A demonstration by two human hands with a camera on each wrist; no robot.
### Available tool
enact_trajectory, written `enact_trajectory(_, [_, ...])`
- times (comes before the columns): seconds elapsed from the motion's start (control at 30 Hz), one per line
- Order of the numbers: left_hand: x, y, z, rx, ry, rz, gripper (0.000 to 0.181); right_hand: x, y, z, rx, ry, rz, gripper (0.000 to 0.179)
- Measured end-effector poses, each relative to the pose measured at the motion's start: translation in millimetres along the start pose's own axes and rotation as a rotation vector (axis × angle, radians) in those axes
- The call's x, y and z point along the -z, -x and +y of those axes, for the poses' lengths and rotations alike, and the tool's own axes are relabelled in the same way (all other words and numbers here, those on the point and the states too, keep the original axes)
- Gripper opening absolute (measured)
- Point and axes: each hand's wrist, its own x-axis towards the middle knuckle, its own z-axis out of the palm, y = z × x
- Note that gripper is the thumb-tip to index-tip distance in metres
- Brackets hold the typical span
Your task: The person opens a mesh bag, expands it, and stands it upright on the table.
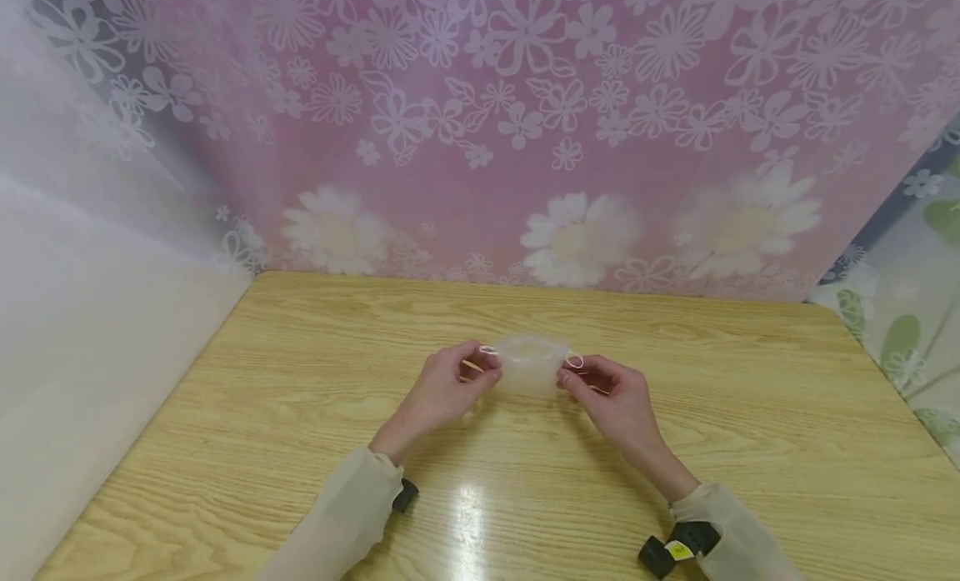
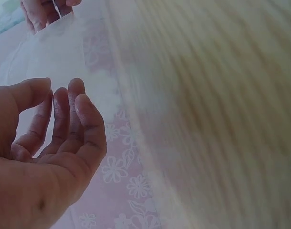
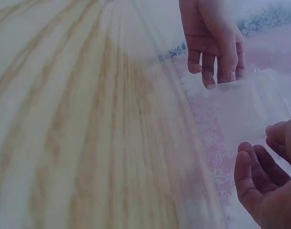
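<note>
A small translucent, whitish drawstring pouch is stretched between both hands above the table, its mouth at the far side. White cord loops stick out at its two upper corners, one cord loop by the left fingers and another cord loop by the right. My left hand pinches the left edge between thumb and fingertips. On the opposite edge, my right hand pinches in the same way. In the right wrist view the pouch looks flat and sheer; whether anything is inside I cannot tell.
A wood-grain table lies beneath the hands. Behind it hangs a pink curtain printed with white flowers. Whitish sheeting borders the left side, and a leaf-patterned cloth the right. Dark wrist devices sit at the cuffs.
</note>
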Motion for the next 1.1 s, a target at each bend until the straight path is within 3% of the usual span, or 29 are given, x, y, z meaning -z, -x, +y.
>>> enact_trajectory(0.47, [5.6, -4.8, -1.8, 0.000, -0.076, -0.080, 0.015, -0.6, -3.3, 2.9, -0.110, 0.047, -0.048, 0.017])
enact_trajectory(0.9, [7.9, -9.6, -9.2, -0.001, -0.157, -0.116, 0.013, -2.6, -6.5, 9.3, -0.127, 0.196, -0.073, 0.014])
enact_trajectory(1.1, [8.7, -8.9, -10.4, 0.004, -0.165, -0.123, 0.016, -2.7, -5.3, 7.6, -0.149, 0.205, -0.081, 0.019])
